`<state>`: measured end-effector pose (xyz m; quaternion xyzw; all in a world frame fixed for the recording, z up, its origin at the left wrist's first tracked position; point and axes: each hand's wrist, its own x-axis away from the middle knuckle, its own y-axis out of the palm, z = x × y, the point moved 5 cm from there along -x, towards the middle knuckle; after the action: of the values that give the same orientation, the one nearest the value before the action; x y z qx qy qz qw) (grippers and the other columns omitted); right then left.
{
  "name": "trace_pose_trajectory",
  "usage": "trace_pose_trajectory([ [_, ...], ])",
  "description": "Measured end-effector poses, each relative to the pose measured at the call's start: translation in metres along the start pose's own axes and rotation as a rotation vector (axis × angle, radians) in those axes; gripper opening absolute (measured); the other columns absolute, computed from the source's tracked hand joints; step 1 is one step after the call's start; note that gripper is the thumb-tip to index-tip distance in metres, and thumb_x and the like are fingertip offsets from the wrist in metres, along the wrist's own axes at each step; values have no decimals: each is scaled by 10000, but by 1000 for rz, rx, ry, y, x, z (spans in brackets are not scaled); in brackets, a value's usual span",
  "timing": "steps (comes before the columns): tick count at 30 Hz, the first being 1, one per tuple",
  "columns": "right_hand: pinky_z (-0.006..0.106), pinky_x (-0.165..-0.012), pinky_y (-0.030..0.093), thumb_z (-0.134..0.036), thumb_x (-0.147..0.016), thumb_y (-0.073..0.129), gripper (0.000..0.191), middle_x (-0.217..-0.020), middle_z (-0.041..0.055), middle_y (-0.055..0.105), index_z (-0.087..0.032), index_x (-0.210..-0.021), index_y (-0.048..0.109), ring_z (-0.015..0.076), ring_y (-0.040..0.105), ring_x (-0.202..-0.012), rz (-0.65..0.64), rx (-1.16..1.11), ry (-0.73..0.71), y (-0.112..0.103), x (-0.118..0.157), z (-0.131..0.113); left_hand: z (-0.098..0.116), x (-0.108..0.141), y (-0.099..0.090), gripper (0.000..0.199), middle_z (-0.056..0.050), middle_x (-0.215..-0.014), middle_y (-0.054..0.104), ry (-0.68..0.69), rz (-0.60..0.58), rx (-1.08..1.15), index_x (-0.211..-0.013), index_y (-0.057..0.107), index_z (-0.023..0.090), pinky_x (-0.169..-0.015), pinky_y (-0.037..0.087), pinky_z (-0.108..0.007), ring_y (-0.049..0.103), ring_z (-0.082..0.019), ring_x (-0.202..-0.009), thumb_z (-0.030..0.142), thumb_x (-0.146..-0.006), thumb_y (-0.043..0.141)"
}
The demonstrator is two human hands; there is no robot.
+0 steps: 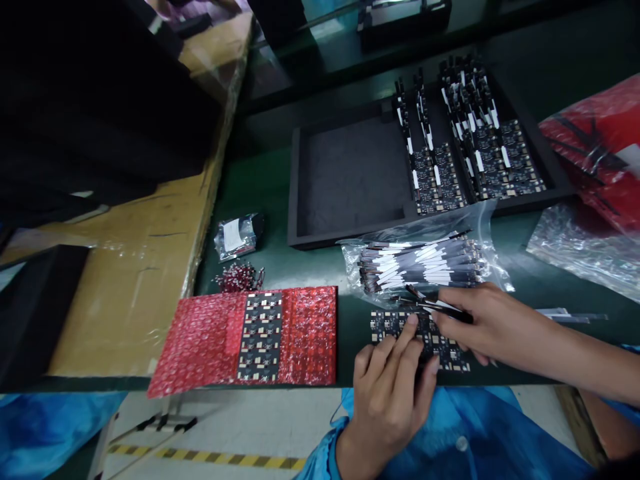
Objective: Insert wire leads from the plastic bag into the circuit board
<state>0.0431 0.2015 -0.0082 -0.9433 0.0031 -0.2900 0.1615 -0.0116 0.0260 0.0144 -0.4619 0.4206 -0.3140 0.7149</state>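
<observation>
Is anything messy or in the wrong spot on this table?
A little. A heap of tiny red bits lies loose on the green table above the red bubble wrap, outside any bag or tray. The circuit boards in the black tray sit in neat rows.

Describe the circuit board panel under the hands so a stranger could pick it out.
On the green table, below the clear bag of strips, lies a dark board panel. Unlike the panel on red bubble wrap, it lies bare under the left hand.

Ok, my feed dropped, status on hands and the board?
Left hand fingers pressed on circuit board at table edge. Right hand pinching a flex strip over it. Bag of strips right behind, touching nothing.
</observation>
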Motion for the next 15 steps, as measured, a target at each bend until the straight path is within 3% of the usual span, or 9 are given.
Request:
trace_pose_trajectory([
  [9,259,-485,477,-416,-1035,605,292,-470,-92,609,-295,-777,539,212,722,-447,8,22,-11,-2,2,0,5,-12,-7,225,42,-1299,655,53,-21,-47,-1038,662,235,-801,499,-291,672,-105,-975,429,-937,611],
  [13,290,-597,500,-445,-1068,568,316,-599,-30,741,-289,-793,568,226,767,-579,58,63,-33,-12,5,-2,5,-17,-10,194,60,-1266,674,24,-17,-15,-969,665,252,-804,495,-293,673,-104,-955,436,-930,616],
  [15,309,-618,474,-489,-1067,581,322,-667,-9,774,-287,-819,613,235,751,-620,149,103,-57,-23,8,-3,3,-17,-10,163,69,-1260,676,-8,-31,13,-930,660,264,-793,495,-300,673,-107,-955,423,-925,623],
])
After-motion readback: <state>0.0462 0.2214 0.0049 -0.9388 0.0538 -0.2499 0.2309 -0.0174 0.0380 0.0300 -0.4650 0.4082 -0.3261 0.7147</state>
